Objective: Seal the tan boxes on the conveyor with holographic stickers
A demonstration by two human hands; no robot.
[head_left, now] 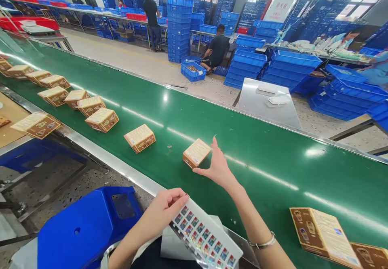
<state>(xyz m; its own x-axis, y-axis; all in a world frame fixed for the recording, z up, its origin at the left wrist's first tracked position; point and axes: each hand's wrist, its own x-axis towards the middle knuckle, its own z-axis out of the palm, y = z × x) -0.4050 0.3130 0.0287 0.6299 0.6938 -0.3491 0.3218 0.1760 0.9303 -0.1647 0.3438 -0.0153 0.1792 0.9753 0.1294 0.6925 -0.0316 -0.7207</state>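
With 12 o'clock straight ahead of the wearer, the left hand [165, 210] is at 11, its thumb and curled fingers pinching the corner of one white sheet [206, 236] that bears well over a dozen small shiny pictures. The sheet slants toward 1 o'clock, over the belt's near metal edge. One blue stool [75, 228] stands at 9 to 10.

The right hand [218, 168], one bracelet [263, 241] on its wrist, reaches over the green belt [257, 139] at 1 o'clock. Its thumb and fingers are spread wide at the near and right sides of one brown-and-cream box [197, 152], at 12; whether they touch it, I cannot tell.

Two more boxes [327, 236] lie between 2 and 3 o'clock, the second cut off by the frame. At 11, one box [140, 138] sits apart; at least eight others [102, 119] trail from 11 to 10. One further box [36, 125] overhangs the near edge at 10.

Across the belt, a metal table [266, 107] at 1 holds two pale pieces. At 12, beyond one small-item crate [193, 72], are a crouching person [218, 49] and one tall crate stack [180, 30]; one standing person [150, 14] is toward 11.
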